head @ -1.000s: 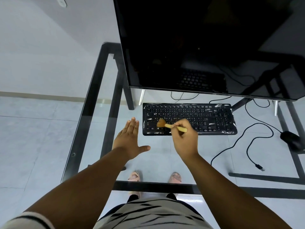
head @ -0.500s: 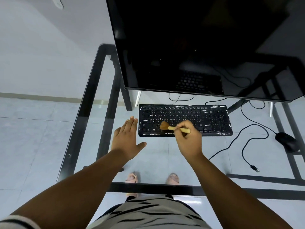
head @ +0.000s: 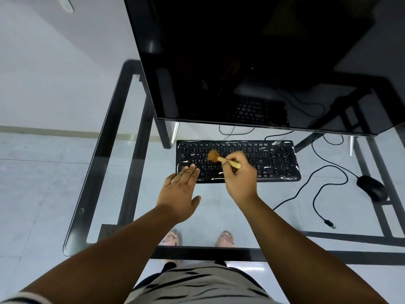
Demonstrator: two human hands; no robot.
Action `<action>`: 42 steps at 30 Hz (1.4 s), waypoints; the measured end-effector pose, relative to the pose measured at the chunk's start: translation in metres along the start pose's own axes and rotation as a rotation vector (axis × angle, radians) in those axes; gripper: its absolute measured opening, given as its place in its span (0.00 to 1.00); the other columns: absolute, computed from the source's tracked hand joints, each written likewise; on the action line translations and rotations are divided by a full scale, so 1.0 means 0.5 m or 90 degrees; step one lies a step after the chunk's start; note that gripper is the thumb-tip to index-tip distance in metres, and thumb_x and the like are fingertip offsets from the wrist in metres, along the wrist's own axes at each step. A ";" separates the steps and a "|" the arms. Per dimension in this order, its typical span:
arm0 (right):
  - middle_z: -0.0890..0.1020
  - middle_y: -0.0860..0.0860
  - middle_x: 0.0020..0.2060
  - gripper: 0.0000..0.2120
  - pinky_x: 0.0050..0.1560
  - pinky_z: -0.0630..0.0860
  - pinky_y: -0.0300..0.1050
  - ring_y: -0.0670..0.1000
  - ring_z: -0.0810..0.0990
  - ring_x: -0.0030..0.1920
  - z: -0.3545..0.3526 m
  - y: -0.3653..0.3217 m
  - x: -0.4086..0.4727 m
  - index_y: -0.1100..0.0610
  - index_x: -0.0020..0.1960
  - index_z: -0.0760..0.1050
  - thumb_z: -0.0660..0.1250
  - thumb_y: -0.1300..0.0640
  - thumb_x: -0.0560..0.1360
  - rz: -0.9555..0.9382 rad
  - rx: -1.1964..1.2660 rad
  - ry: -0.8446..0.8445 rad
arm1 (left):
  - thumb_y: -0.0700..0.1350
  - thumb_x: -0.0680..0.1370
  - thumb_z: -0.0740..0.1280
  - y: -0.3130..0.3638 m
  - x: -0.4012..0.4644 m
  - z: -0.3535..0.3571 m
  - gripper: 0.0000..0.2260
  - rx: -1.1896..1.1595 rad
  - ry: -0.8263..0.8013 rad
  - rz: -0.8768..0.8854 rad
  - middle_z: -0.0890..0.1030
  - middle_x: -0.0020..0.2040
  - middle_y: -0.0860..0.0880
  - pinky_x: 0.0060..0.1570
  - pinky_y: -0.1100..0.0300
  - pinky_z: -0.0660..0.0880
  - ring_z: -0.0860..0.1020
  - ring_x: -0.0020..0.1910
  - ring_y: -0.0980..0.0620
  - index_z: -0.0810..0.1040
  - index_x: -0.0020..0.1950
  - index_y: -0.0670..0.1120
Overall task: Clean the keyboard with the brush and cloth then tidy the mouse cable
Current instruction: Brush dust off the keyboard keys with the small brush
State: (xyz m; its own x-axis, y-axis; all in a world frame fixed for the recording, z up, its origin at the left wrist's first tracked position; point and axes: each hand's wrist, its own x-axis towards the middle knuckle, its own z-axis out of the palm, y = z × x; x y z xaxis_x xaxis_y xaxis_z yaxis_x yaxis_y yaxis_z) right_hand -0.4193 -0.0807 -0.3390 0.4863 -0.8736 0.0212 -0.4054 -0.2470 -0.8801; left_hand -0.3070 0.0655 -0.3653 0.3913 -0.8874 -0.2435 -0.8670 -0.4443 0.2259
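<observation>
A black keyboard (head: 278,159) in a shiny plastic cover lies on the glass desk below the monitor. My right hand (head: 240,178) grips a small wooden-handled brush (head: 221,158), whose brown bristles rest on the left-middle keys. My left hand (head: 178,194) is flat and open, with its fingertips over the keyboard's front-left corner. A black mouse (head: 371,187) sits at the right. Its cable (head: 315,194) loops loosely over the glass and ends in a free USB plug (head: 330,223). No cloth is in view.
A large dark monitor (head: 252,62) overhangs the keyboard's far side. The glass desk (head: 105,172) has a black metal frame, with its front bar near my waist. More thin cables run behind the keyboard. My feet show through the glass.
My left hand has slid forward from the glass onto the keyboard's front-left corner. The brush has moved up and a little right over the keys. The camera has drifted.
</observation>
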 end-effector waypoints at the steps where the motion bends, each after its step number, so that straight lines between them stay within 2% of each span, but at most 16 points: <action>1: 0.76 0.45 0.28 0.03 0.27 0.66 0.38 0.43 0.69 0.25 -0.005 0.003 0.001 0.56 0.45 0.74 0.67 0.61 0.76 0.001 0.003 0.039 | 0.59 0.80 0.53 0.001 0.000 0.001 0.33 0.005 -0.002 0.000 0.43 0.80 0.51 0.75 0.53 0.44 0.44 0.78 0.53 0.44 0.80 0.49; 3: 0.78 0.46 0.30 0.02 0.27 0.66 0.36 0.43 0.70 0.26 -0.013 0.006 0.001 0.56 0.46 0.75 0.67 0.62 0.77 0.010 0.046 0.060 | 0.59 0.80 0.53 0.000 0.000 0.003 0.32 0.010 -0.010 -0.002 0.43 0.80 0.51 0.75 0.53 0.44 0.44 0.78 0.53 0.44 0.80 0.49; 6: 0.80 0.55 0.31 0.03 0.27 0.66 0.40 0.46 0.70 0.27 -0.022 0.007 -0.002 0.55 0.45 0.75 0.68 0.61 0.76 0.007 0.038 -0.043 | 0.59 0.80 0.53 0.003 0.001 0.004 0.32 0.010 -0.014 -0.006 0.43 0.80 0.51 0.75 0.52 0.45 0.44 0.78 0.52 0.45 0.80 0.49; 9: 0.78 0.50 0.29 0.04 0.27 0.67 0.42 0.45 0.70 0.26 -0.032 0.020 -0.005 0.53 0.45 0.74 0.68 0.60 0.77 0.018 0.012 0.032 | 0.59 0.80 0.53 0.007 0.001 0.003 0.32 0.015 -0.014 -0.010 0.44 0.80 0.51 0.75 0.52 0.46 0.45 0.78 0.52 0.45 0.80 0.49; 11: 0.80 0.52 0.31 0.05 0.28 0.70 0.47 0.52 0.74 0.29 -0.041 0.027 -0.004 0.51 0.45 0.74 0.67 0.59 0.77 0.041 0.060 0.064 | 0.59 0.80 0.53 0.011 0.001 0.003 0.32 0.017 -0.013 -0.017 0.44 0.80 0.51 0.75 0.52 0.46 0.45 0.78 0.52 0.45 0.80 0.48; 14: 0.81 0.60 0.34 0.03 0.33 0.74 0.56 0.64 0.77 0.35 -0.049 0.031 -0.008 0.51 0.45 0.75 0.67 0.58 0.75 0.035 0.099 -0.042 | 0.59 0.80 0.53 0.019 0.004 0.003 0.33 0.020 -0.004 -0.033 0.46 0.80 0.50 0.75 0.51 0.47 0.47 0.78 0.51 0.44 0.79 0.48; 19: 0.81 0.58 0.32 0.04 0.32 0.74 0.52 0.63 0.77 0.34 -0.068 0.044 -0.009 0.53 0.44 0.75 0.67 0.61 0.76 0.044 0.073 0.030 | 0.58 0.80 0.54 0.038 0.006 -0.001 0.32 0.012 0.014 -0.068 0.48 0.80 0.50 0.74 0.51 0.48 0.49 0.78 0.51 0.45 0.79 0.47; 23: 0.81 0.60 0.33 0.05 0.30 0.73 0.55 0.63 0.76 0.32 -0.077 0.047 -0.010 0.50 0.43 0.76 0.67 0.60 0.74 0.043 0.090 -0.103 | 0.58 0.80 0.54 0.051 0.004 0.006 0.33 0.003 0.018 -0.089 0.49 0.80 0.50 0.74 0.51 0.49 0.49 0.78 0.51 0.45 0.79 0.47; 25: 0.80 0.62 0.33 0.06 0.29 0.71 0.50 0.59 0.75 0.30 -0.078 0.046 -0.008 0.51 0.43 0.76 0.67 0.61 0.75 0.035 0.074 -0.056 | 0.58 0.80 0.55 0.053 0.001 0.008 0.33 -0.002 0.022 -0.096 0.49 0.80 0.49 0.74 0.51 0.50 0.50 0.78 0.51 0.45 0.80 0.47; 27: 0.80 0.62 0.33 0.04 0.33 0.75 0.55 0.64 0.78 0.34 -0.076 0.045 -0.007 0.50 0.43 0.75 0.67 0.59 0.74 0.044 0.113 -0.018 | 0.58 0.80 0.55 0.057 -0.003 0.009 0.33 -0.009 0.026 -0.106 0.49 0.80 0.49 0.74 0.50 0.50 0.50 0.78 0.51 0.46 0.80 0.47; 30: 0.82 0.57 0.34 0.03 0.38 0.77 0.59 0.65 0.79 0.37 -0.066 0.036 -0.010 0.48 0.43 0.77 0.67 0.56 0.73 0.036 0.132 -0.141 | 0.58 0.80 0.55 0.059 -0.009 0.009 0.33 0.000 0.025 -0.121 0.48 0.80 0.49 0.74 0.50 0.49 0.49 0.78 0.51 0.45 0.80 0.47; 32: 0.82 0.55 0.33 0.03 0.33 0.76 0.52 0.57 0.78 0.32 -0.062 0.036 -0.014 0.49 0.43 0.77 0.68 0.57 0.74 0.012 0.081 -0.172 | 0.58 0.80 0.54 0.058 -0.012 0.009 0.33 0.007 0.025 -0.130 0.48 0.80 0.49 0.74 0.50 0.49 0.49 0.78 0.51 0.45 0.79 0.47; 34: 0.81 0.55 0.31 0.04 0.29 0.69 0.45 0.51 0.73 0.28 -0.066 0.041 -0.010 0.52 0.44 0.77 0.68 0.60 0.75 0.005 0.059 -0.101 | 0.58 0.80 0.54 0.058 -0.015 0.008 0.33 0.011 0.022 -0.135 0.47 0.80 0.49 0.75 0.50 0.48 0.48 0.78 0.51 0.44 0.79 0.47; 36: 0.81 0.57 0.33 0.04 0.28 0.70 0.49 0.58 0.75 0.30 -0.074 0.046 -0.003 0.52 0.45 0.76 0.67 0.60 0.76 0.028 0.091 -0.022 | 0.58 0.80 0.54 0.058 -0.015 0.007 0.33 0.010 0.022 -0.133 0.46 0.80 0.50 0.75 0.50 0.47 0.47 0.78 0.52 0.44 0.79 0.47; 38: 0.81 0.58 0.34 0.03 0.31 0.73 0.51 0.60 0.77 0.34 -0.080 0.045 0.005 0.50 0.45 0.76 0.67 0.58 0.75 0.029 0.101 -0.036 | 0.57 0.80 0.54 0.060 -0.014 0.004 0.33 0.006 0.023 -0.124 0.46 0.80 0.50 0.75 0.50 0.46 0.47 0.78 0.52 0.43 0.80 0.47; 42: 0.80 0.59 0.32 0.05 0.28 0.67 0.42 0.49 0.70 0.27 -0.087 0.049 0.018 0.52 0.44 0.76 0.67 0.62 0.76 0.042 0.058 0.001 | 0.57 0.81 0.53 0.069 0.001 -0.003 0.33 0.018 0.013 -0.096 0.42 0.80 0.51 0.75 0.51 0.44 0.43 0.78 0.52 0.40 0.79 0.48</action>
State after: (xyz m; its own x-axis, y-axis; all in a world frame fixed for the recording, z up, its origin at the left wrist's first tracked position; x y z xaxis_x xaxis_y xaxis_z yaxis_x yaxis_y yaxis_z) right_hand -0.4586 -0.1127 -0.3396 0.4598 -0.8872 -0.0378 -0.3648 -0.1499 -0.9190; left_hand -0.3361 0.0495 -0.3565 0.5237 -0.8135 -0.2529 -0.8062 -0.5692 0.1616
